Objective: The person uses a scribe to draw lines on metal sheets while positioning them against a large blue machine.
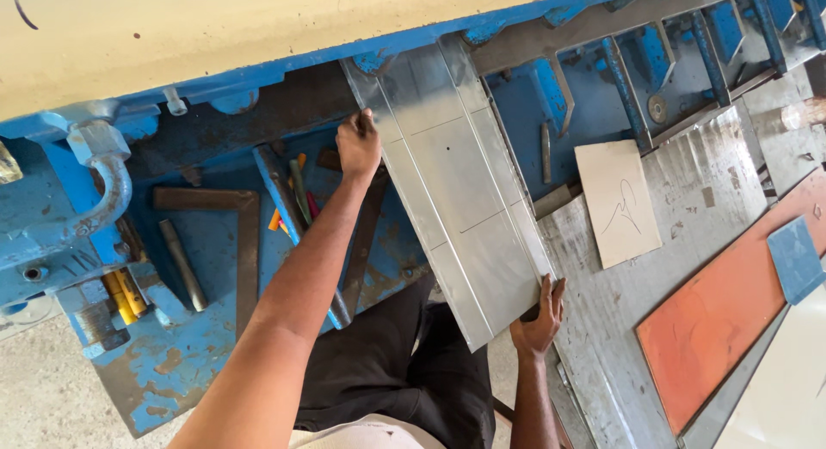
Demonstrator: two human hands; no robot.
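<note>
metal sheet (456, 191) on machine bed (198, 346) | card (618, 201) right of it | square (232, 242) left, seemingly flat

1 metal sheet (460, 195) (2 hands)

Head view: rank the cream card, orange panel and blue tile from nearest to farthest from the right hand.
From the right hand:
1. Cream card, up and right of it on the steel table.
2. Orange panel, farther right.
3. Blue tile, on the panel's far right edge.

Bare forearms, no sleeves in view; black trousers, perhaps a pale shirt hem.
</note>
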